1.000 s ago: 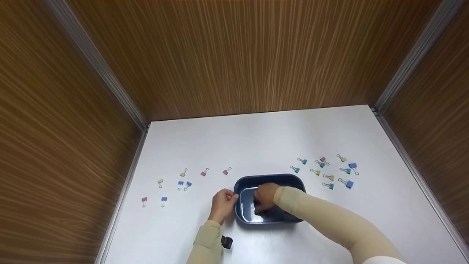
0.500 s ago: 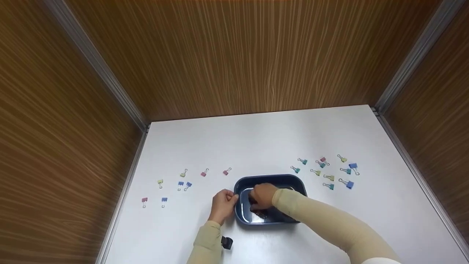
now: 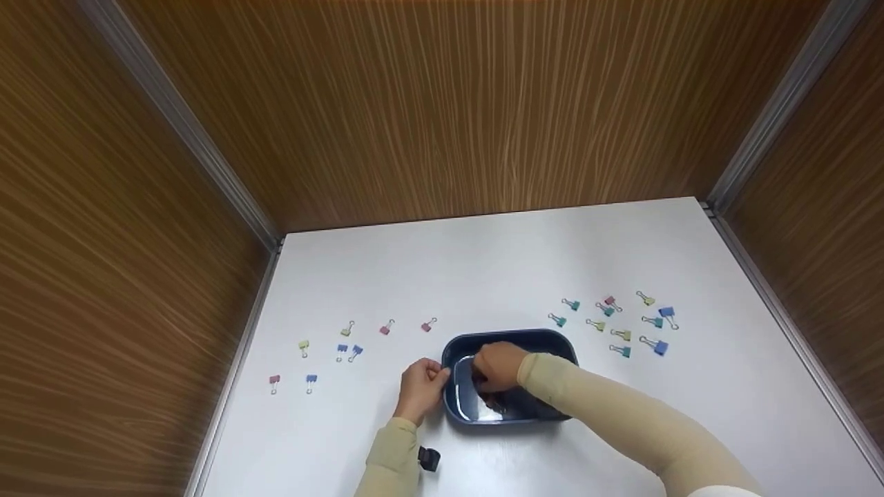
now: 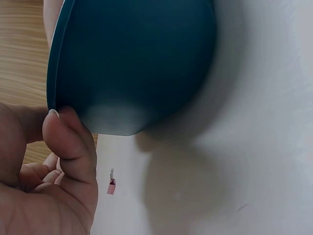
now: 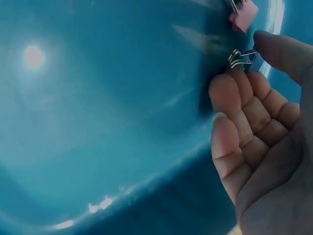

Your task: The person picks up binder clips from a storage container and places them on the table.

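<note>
A dark blue plastic tub (image 3: 464,397) stands at the middle front of the table. My left hand (image 3: 420,388) pinches its left rim, the thumb and finger meeting at the edge in the left wrist view. Reaching down inside the tub is my right hand (image 3: 502,364), its fingertips partly hidden in the head view. The right wrist view shows its thumb and fingers pinching the wire handles of a binder clip (image 5: 242,58), whose body is mostly hidden. Close by in the tub lies a pink binder clip (image 5: 243,17).
Several coloured binder clips lie scattered left of the tub, among them a blue clip (image 3: 311,379) and a pink clip (image 3: 427,326). More clips, including a large blue one (image 3: 660,348), lie to its right. Wood-grain panels (image 3: 442,110) enclose the white table (image 3: 449,269).
Inside the tub my right hand has shifted slightly left and its fingers have moved a little. My left hand stays at the rim. The clips on the table lie as before.
</note>
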`<action>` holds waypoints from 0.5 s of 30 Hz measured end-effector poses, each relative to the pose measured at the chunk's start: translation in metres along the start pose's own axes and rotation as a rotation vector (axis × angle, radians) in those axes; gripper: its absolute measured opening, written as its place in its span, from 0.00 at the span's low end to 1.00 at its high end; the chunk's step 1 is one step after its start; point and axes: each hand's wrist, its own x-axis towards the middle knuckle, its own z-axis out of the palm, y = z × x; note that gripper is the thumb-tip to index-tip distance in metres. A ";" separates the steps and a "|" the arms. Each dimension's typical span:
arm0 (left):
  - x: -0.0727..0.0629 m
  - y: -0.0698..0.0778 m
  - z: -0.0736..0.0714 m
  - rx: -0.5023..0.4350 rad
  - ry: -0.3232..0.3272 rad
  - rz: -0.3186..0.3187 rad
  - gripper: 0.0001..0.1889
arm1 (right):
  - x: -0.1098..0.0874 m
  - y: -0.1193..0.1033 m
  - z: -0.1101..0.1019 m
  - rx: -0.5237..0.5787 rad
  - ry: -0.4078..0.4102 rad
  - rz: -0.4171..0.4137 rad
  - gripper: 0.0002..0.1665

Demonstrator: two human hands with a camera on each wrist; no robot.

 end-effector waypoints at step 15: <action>0.000 0.001 0.001 -0.014 -0.004 -0.029 0.07 | -0.065 0.082 -0.073 0.390 0.255 0.224 0.05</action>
